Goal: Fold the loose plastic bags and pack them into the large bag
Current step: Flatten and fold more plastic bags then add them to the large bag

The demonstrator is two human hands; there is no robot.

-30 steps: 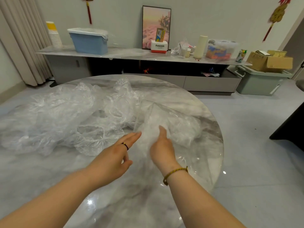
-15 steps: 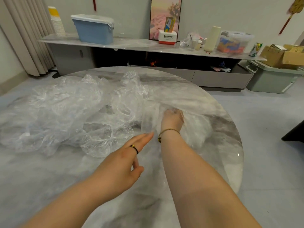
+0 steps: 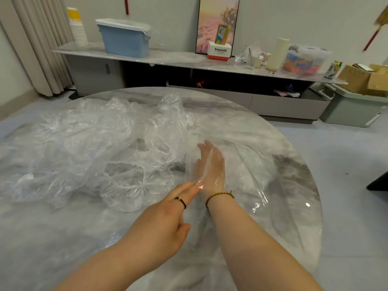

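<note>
While right hand lies straight-fingered inside large bag | left hand fingers, straight, touch its mouth edge

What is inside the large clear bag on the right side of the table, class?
The right hand shows through the film of the large bag, fingers straight, in up to the wrist. Anything packed beneath the hand or deeper in is hidden by crinkles and glare.
</note>
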